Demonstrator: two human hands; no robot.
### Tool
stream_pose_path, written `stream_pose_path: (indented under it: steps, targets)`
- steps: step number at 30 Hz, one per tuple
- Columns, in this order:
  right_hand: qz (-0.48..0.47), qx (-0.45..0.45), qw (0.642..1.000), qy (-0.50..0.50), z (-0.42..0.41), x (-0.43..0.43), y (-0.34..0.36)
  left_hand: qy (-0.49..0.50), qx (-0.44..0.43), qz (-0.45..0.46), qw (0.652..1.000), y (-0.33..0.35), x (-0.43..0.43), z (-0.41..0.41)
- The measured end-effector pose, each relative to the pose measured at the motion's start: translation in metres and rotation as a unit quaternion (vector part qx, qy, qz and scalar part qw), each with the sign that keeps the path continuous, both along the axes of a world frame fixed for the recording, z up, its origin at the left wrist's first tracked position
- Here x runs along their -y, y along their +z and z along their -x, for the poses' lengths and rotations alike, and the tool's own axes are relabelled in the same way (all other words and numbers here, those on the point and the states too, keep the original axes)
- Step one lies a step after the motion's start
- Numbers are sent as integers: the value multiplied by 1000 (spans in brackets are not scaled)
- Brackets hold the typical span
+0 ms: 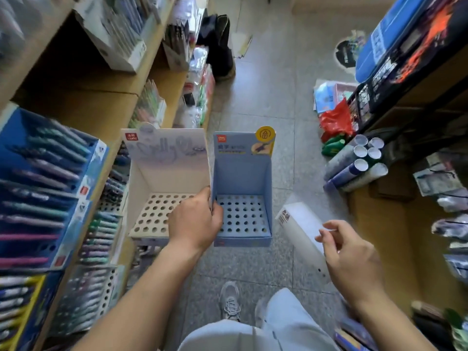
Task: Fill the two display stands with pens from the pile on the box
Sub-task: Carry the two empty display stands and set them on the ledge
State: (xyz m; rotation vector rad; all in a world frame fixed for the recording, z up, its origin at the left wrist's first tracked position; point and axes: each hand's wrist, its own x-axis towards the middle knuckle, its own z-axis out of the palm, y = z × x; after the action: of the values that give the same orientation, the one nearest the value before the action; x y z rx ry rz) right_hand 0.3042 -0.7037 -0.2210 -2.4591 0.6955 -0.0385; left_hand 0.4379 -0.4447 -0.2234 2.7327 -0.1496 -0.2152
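two empty stands held side by side in the air over the aisle floor (253,97): white display stand (162,173) on the left, blue display stand (243,178) on the right, both upright with back cards up. their inner side walls touch. every hole in both perforated bases shows empty.

left hand (196,219) grips both at once, clamped on the two touching walls at the front, thumb on the blue stand's side, the other fingers curled on the white stand's side.

right hand (352,254) is low right, fingers loosely bent and apart, gripping nothing. its fingertips are at the edge of a white box (298,224) with printed characters, tilted just right of the blue stand; cannot tell if they touch it.

left shelf holds pen racks (45,188) full of pens. paper rolls (354,168) and a red bag (336,117) lie at the right. a grey shoe (229,300) is below the stands.
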Motion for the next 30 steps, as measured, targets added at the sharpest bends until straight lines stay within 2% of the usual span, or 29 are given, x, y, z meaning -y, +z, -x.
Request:
stream_pose_path:
  steps: [8, 16, 23, 30]
  targets:
    - [-17, -9, 999, -31, -133, 74, -12, -27, 22, 3, 999, -3, 88, -156]
    - [-30, 24, 999, 4, -344, 182, 0, -24, -7, -15, 1000, -8, 189, -313]
    - [-24, 42, 999, 20, -516, 231, 7, 4, -16, -29, 999, -6, 225, -460]
    - [-19, 1, 1000, 10, -679, 258, -10, 6, -30, -14, 999, -18, 261, -645]
